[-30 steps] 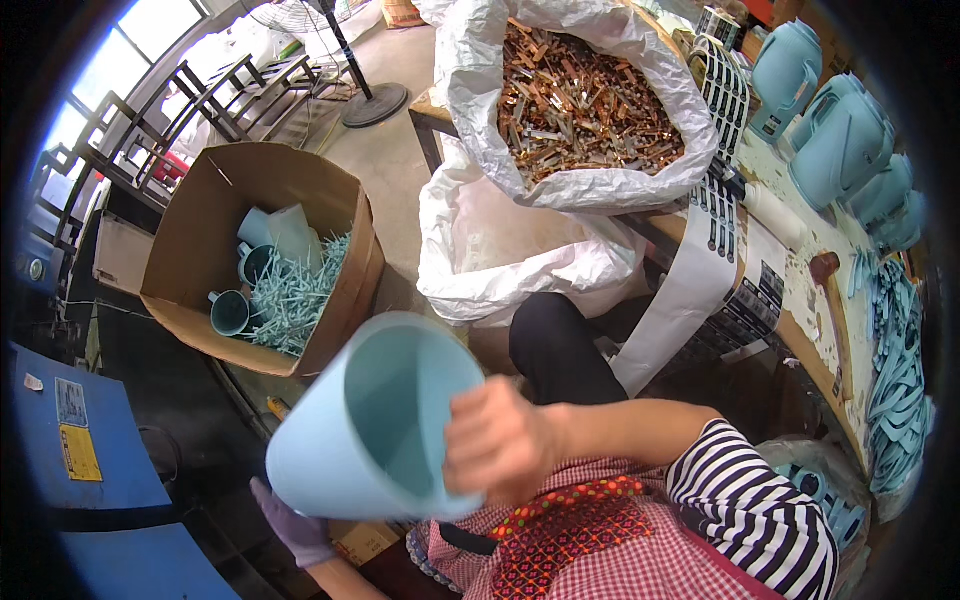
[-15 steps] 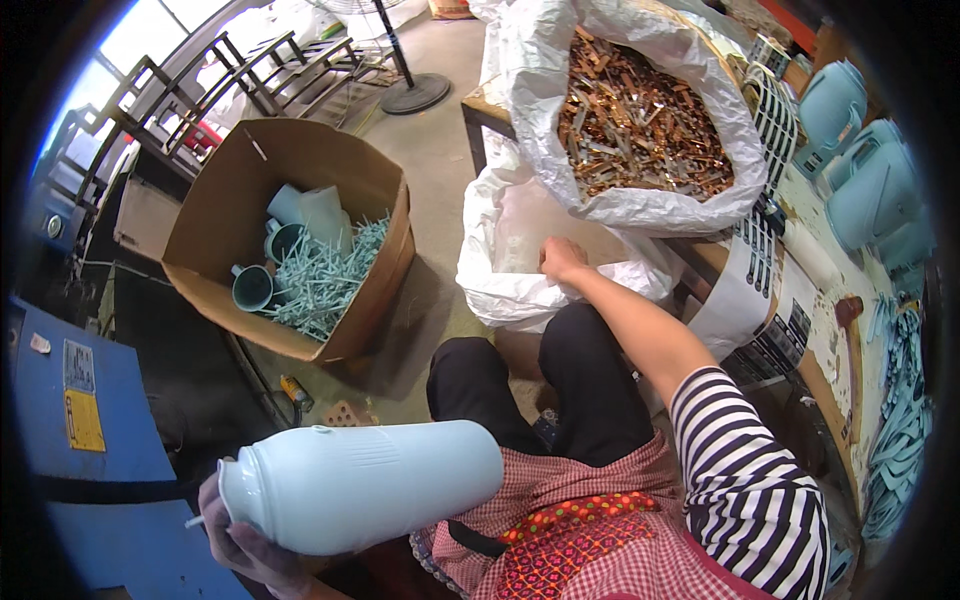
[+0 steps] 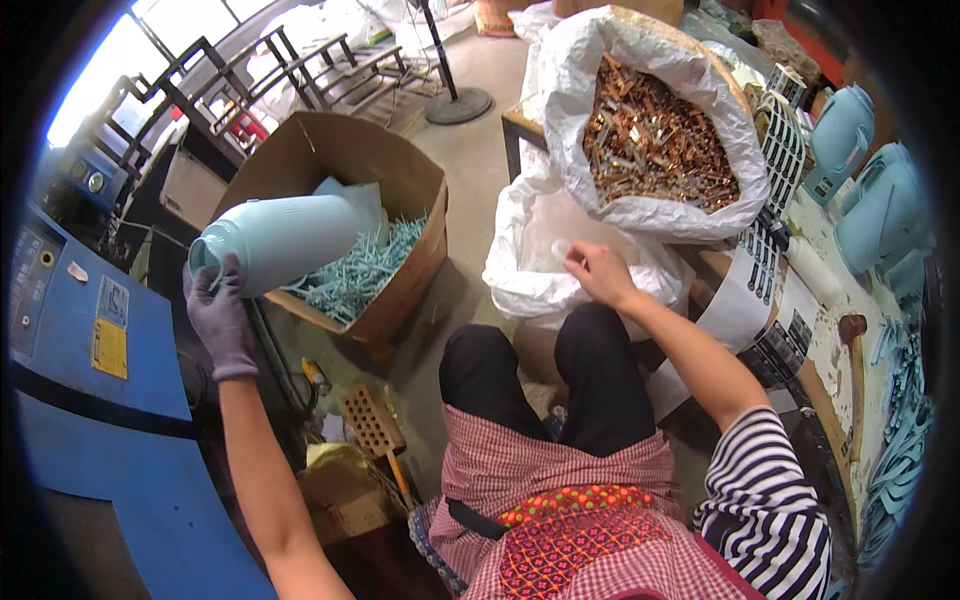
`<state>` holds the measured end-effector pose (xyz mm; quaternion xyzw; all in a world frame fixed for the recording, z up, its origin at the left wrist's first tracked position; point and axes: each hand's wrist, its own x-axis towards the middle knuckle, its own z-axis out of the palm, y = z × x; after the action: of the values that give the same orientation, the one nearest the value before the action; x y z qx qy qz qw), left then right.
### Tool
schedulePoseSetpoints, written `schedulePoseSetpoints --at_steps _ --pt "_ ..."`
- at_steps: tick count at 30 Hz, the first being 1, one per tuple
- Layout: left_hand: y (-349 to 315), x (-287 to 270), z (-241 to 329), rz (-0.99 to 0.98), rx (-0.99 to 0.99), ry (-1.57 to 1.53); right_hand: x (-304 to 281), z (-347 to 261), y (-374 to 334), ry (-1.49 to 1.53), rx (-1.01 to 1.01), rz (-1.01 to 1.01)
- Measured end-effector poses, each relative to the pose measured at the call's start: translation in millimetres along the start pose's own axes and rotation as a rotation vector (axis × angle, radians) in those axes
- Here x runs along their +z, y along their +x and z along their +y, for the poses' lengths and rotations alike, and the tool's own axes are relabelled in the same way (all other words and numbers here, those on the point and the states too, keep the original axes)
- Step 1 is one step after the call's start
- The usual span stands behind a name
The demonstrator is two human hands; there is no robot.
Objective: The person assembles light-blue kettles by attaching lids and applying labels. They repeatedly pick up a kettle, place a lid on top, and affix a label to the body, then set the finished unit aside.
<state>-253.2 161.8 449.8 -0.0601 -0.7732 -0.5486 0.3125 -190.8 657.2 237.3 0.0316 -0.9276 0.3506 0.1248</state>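
The gloved left hand (image 3: pixel 219 312) is curled around the open-mouthed end of a light blue shell (image 3: pixel 300 236), which is held tilted above the cardboard box (image 3: pixel 420 283), hiding part of that box's contents, while the palm itself stays out of sight. At the mouth of the lower white sack (image 3: pixel 510 292), the bare right hand (image 3: pixel 603 274) has its fingertips pinched on a small translucent piece (image 3: pixel 560 247), its outline hard to make out against the pale plastic; on the counter (image 3: pixel 826 335), blue jugs (image 3: pixel 882 212) overlap, some cut off by the dark rim.
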Motion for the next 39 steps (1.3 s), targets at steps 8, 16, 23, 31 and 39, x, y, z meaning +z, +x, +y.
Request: schedulePoseSetpoints --at_steps 8,16,23,31,39 --pt "-106.5 33.7 158.8 -0.393 0.609 0.159 -131.8 -136.1 -66.6 0.251 -0.321 0.157" --pt "-157.2 93.8 200.7 -0.94 0.774 0.034 -198.1 -228.2 -102.8 -0.263 -1.176 0.224" --pt "-165.8 104.2 196.7 -1.036 0.944 0.028 -202.3 -237.5 -113.5 -0.236 -1.196 -0.054" --pt "-175.6 122.7 198.1 -1.154 0.801 -0.189 -204.0 -243.5 -109.6 -0.227 -1.098 -0.333" --pt "-161.1 128.2 189.2 -1.023 0.763 -0.457 -244.8 -217.3 -82.9 0.517 -0.771 -0.443"
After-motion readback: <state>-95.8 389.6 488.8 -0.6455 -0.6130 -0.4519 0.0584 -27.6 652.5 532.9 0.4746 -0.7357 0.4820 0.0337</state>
